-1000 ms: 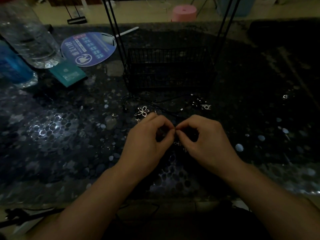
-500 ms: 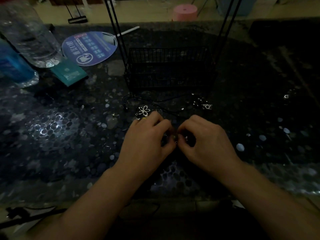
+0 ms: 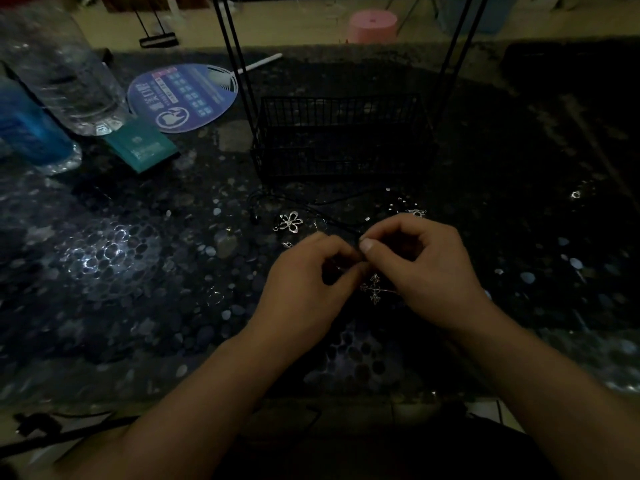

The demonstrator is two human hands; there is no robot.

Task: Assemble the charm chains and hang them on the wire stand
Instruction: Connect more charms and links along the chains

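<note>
at the far left of the pebble-patterned table (image 3: 114, 282) stand a blue bottle (image 3: 24, 129) and a clear plastic bottle (image 3: 59, 74), with a teal booklet (image 3: 140, 145) lying just beside them and a round blue hand fan (image 3: 183, 97) behind it. further right, a black wire stand (image 3: 341, 136) rises from its basket base, its thin uprights leaving the top of the frame. in front of it, a thin black cord (image 3: 311, 206) trails over the tabletop, and a silver flower charm (image 3: 289, 222) lies flat near it, apart from both hands. the left hand (image 3: 304, 282) reaches in from below with its forearm angled up to the right; its fingers are curled and its thumb and forefinger close together on something too small and dark to identify, at the point where the two hands meet. below that meeting point a silver cross-shaped charm (image 3: 375, 289) shows between the hands; i cannot tell whether it hangs or lies on the table. the right hand (image 3: 429, 268) comes in from the lower right, knuckles up, thumb and forefinger pinching at the same spot, tips touching those of the left. small silver pieces (image 3: 417, 213) lie scattered just beyond its knuckles, and one more small ring (image 3: 575, 194) sits well off to the right.
</note>
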